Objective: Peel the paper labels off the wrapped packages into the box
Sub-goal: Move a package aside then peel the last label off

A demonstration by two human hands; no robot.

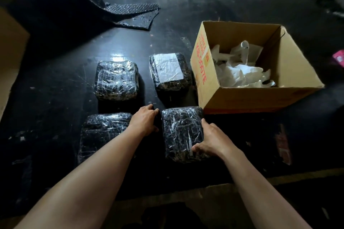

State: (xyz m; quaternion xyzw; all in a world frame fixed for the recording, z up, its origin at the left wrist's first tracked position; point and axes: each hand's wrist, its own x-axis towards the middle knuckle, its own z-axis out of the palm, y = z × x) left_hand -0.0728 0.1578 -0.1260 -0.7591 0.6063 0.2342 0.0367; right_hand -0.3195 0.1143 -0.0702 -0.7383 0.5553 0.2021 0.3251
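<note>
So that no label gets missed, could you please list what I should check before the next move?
1. Top of the near right package bare of labels: ok.
2. The left hand and right hand both hold it by its sides: ok.
3. The far right package free of its paper label: not ok, the label is on top.
4. The box open beside the packages, peeled paper inside: ok.
5. Undersides of the packages free of labels: cannot tell.
</note>
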